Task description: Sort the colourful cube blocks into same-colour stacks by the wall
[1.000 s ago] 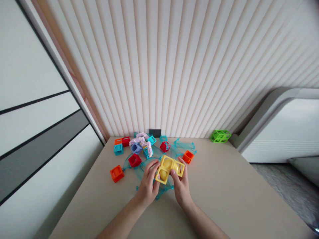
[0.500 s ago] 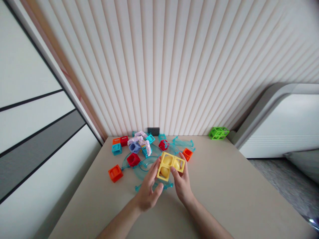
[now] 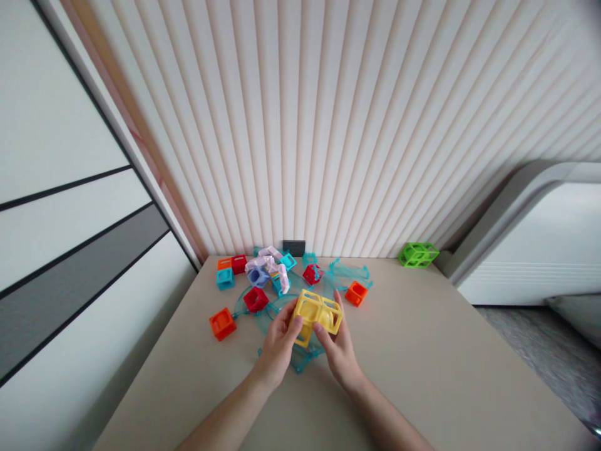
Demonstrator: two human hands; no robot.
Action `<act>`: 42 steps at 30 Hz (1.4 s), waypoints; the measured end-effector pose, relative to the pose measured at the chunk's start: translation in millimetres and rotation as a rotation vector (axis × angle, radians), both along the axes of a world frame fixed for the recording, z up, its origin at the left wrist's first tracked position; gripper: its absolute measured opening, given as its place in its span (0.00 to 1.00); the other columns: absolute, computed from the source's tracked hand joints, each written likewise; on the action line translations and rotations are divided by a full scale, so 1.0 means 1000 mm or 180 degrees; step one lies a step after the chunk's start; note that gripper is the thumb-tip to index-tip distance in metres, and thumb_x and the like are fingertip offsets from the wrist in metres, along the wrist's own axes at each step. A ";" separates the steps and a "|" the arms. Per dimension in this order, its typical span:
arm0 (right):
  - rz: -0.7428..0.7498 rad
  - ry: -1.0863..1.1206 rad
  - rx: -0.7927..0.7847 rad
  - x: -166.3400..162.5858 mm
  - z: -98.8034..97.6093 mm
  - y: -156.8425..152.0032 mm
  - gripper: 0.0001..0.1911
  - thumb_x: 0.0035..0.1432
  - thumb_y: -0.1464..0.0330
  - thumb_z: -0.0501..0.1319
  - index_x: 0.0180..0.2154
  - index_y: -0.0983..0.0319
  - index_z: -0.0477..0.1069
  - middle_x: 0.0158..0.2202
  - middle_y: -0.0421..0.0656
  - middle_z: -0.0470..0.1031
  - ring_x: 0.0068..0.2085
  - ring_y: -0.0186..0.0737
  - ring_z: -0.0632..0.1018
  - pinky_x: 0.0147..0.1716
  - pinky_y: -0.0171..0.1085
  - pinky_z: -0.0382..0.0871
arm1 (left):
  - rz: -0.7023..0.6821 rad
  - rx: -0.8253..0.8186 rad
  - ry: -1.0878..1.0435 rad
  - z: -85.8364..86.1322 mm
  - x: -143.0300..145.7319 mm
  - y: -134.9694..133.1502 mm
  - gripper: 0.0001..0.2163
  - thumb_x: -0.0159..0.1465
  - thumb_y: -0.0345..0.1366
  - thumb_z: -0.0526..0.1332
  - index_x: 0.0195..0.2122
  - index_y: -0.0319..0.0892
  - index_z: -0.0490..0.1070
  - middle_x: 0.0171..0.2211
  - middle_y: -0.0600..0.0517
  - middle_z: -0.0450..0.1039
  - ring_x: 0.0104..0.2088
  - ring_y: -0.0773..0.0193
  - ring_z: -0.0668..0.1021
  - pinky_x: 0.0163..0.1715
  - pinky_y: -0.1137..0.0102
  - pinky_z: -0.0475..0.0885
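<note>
A yellow block piece, made of joined open cubes, is held above the beige table between both hands. My left hand grips its left side with fingers curled round the lower cube. My right hand pinches its right side, thumb underneath and a finger along the far edge. Under the hands lies a clear teal curved track.
Loose cubes lie behind the hands: orange, red, teal, another orange, a lilac and teal cluster. A green cube frame sits at the back right by the slatted wall. A cabinet stands to the left.
The yellow piece has been turned and tilted flatter between the hands. My left hand went from loosely touching it to gripping its left side.
</note>
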State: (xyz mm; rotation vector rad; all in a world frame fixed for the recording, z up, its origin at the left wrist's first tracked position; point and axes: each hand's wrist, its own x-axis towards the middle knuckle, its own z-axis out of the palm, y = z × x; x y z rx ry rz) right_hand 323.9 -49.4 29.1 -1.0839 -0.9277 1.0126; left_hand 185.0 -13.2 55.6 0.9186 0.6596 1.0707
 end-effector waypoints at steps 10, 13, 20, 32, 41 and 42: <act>0.0191 -0.0389 0.0130 0.011 0.001 -0.007 0.55 0.59 0.52 0.68 0.73 0.50 0.34 0.55 0.46 0.72 0.53 0.47 0.77 0.58 0.48 0.68 | -0.0418 0.0448 0.0547 0.006 -0.014 -0.003 0.21 0.67 0.44 0.63 0.60 0.47 0.67 0.58 0.43 0.74 0.57 0.50 0.77 0.55 0.61 0.73; 0.0154 -0.0368 0.0206 0.008 0.002 -0.007 0.55 0.59 0.52 0.68 0.73 0.50 0.33 0.55 0.47 0.73 0.51 0.46 0.78 0.57 0.48 0.70 | -0.0518 0.0562 0.0535 0.004 -0.016 -0.003 0.21 0.68 0.44 0.62 0.61 0.47 0.65 0.58 0.43 0.72 0.57 0.51 0.77 0.55 0.62 0.73; 0.0216 -0.0357 0.0420 0.003 0.005 -0.008 0.56 0.61 0.54 0.67 0.73 0.51 0.27 0.54 0.47 0.74 0.50 0.46 0.79 0.53 0.47 0.73 | -0.0711 0.0746 0.0421 0.009 -0.016 -0.002 0.21 0.69 0.47 0.60 0.60 0.46 0.62 0.57 0.43 0.72 0.54 0.52 0.77 0.55 0.60 0.72; -0.0334 -0.1553 0.0457 0.017 0.016 0.039 0.24 0.71 0.53 0.48 0.54 0.58 0.74 0.51 0.50 0.77 0.51 0.49 0.77 0.54 0.49 0.70 | 0.0662 0.0096 -0.0069 0.015 -0.051 0.015 0.22 0.62 0.50 0.68 0.53 0.45 0.71 0.47 0.47 0.79 0.40 0.58 0.81 0.36 0.71 0.75; 0.0205 -0.4072 -0.0465 -0.043 0.044 0.106 0.35 0.63 0.56 0.62 0.66 0.65 0.60 0.52 0.58 0.76 0.55 0.59 0.74 0.54 0.49 0.65 | 0.2207 -0.0571 -0.1423 0.008 -0.101 0.047 0.12 0.63 0.46 0.66 0.42 0.45 0.78 0.37 0.53 0.82 0.37 0.63 0.82 0.42 0.69 0.77; 0.0162 -0.4079 -0.0533 -0.050 0.042 0.109 0.40 0.62 0.55 0.63 0.68 0.66 0.55 0.52 0.59 0.76 0.54 0.59 0.75 0.54 0.49 0.65 | 0.2210 -0.0639 -0.1501 0.007 -0.101 0.047 0.11 0.64 0.46 0.65 0.41 0.45 0.78 0.36 0.53 0.83 0.38 0.63 0.83 0.42 0.69 0.77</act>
